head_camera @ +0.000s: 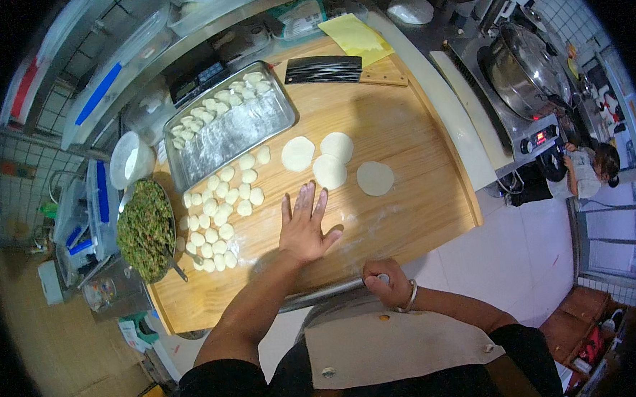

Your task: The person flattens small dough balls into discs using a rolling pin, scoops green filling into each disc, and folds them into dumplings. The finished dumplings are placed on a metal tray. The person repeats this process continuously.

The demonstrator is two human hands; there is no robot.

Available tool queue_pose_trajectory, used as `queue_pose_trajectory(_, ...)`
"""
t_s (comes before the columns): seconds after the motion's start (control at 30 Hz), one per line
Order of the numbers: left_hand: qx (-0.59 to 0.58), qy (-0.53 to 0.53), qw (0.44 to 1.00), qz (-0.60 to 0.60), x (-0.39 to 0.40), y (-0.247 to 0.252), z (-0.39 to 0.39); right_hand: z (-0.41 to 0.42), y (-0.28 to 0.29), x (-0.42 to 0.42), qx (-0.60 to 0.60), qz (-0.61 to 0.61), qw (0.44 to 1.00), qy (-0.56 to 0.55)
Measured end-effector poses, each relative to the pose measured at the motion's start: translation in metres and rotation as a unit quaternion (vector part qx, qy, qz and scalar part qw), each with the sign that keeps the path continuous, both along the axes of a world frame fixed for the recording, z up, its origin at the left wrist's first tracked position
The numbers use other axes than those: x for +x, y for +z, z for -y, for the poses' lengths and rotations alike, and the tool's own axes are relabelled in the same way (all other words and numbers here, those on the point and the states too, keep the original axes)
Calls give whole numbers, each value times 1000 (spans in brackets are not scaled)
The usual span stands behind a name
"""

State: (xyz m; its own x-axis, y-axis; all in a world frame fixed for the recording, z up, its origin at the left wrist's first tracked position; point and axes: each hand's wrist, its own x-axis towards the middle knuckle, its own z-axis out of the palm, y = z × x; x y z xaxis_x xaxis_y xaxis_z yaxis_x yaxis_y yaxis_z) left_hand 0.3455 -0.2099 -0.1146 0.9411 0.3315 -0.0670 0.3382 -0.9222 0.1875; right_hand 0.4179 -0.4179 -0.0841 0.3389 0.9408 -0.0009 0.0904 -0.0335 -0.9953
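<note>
Palm down and fingers spread, my left hand (304, 229) is over the floured wooden board (411, 220); whether anything lies under the palm is hidden. My right hand (385, 284) is closed at the board's near edge around a round-ended object (382, 277), mostly hidden by the fist. Beyond my left fingertips lie flat dough rounds (298, 153), two of them overlapping, and another round (375, 178) is further right. Many small dough pieces (224, 209) are left of my left hand. Behind them, a metal tray (232, 160) holds filled dumplings (220, 106) along its far side.
A heaped bowl of chopped green filling (146, 229) with a utensil stands at the board's left. A cleaver (323, 70) and yellow sheet (355, 37) lie at the back. A lidded steel pot (524, 72) sits on a cooker at right; another person (586, 172) is beyond.
</note>
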Motion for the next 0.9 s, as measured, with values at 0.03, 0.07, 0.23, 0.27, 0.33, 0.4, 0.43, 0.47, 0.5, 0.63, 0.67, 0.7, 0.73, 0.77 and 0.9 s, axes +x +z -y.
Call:
queue_pose_trajectory(0.03, 5, -10, 1000, -6, -3, -1, -1, 1, 1, 1, -5, -5, 1000, 8)
queue_pose_trajectory(0.07, 9, -7, 1000, -5, 0, -3, -4, 0, 3, 3, -10, -9, 1000, 16)
queue_pose_trajectory(0.23, -102, 55, 987, 111, 1, -7, -22, 1, 8, -1, 6, -8, 1000, 1)
queue_pose_trajectory(0.27, -136, 93, 969, 185, -13, -18, -29, 1, 7, -1, 14, 1, 1000, 3)
queue_pose_trajectory(0.33, -130, 94, 972, 170, -32, -1, -13, 4, 5, -2, 13, -4, 1000, 2)
queue_pose_trajectory(0.4, -51, 33, 996, 63, -35, -4, 4, 8, 7, -5, 2, -26, 1000, -1)
queue_pose_trajectory(0.43, -13, 4, 1000, 12, -33, -2, 13, 8, 8, -6, 6, -19, 1000, -4)
queue_pose_trajectory(0.47, -50, -6, 998, 34, -17, 0, 16, 8, 8, -6, 10, -13, 1000, -8)
queue_pose_trajectory(0.5, -78, -28, 996, 19, 0, 3, 24, 8, 9, -7, 13, -6, 1000, -7)
queue_pose_trajectory(0.63, -43, -235, 970, -55, 16, 11, 43, 9, 13, -10, 17, -15, 999, -24)
queue_pose_trajectory(0.67, 4, -307, 948, -77, 9, 12, 41, 8, 13, -12, 30, -18, 999, -36)
queue_pose_trajectory(0.7, -25, -306, 948, -83, -1, 14, 31, 7, 13, -12, 36, -19, 998, -37)
queue_pose_trajectory(0.73, -55, -307, 946, -88, -12, 15, 18, 6, 13, -13, 41, -19, 998, -40)
queue_pose_trajectory(0.77, -86, -306, 943, -94, -19, 16, 12, 5, 11, -8, 34, -15, 999, -31)
queue_pose_trajectory(0.9, 36, -7, 987, 155, -24, 20, 15, -8, 6, -4, 1, -47, 998, -30)
